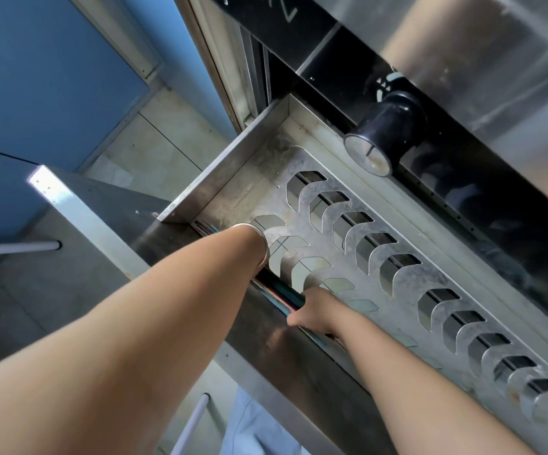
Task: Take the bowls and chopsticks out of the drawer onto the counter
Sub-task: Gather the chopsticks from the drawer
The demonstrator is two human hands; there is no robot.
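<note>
The steel drawer (233,165) is seen pulled open, its slotted rack (380,257) bare. The chopsticks (279,295) are lodged along the drawer's near edge. The right hand (315,311) is curled around them. The left hand is hidden below the wrist, so its fingers cannot be told

Left hand (259,257) hidden below drawer (220,178) rim; right hand (312,313) fingers likewise unseen

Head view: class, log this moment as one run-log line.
drawer: open | left hand: hidden under front edge | right hand: at front edge, over dark sticks | bowls: none visible
</note>
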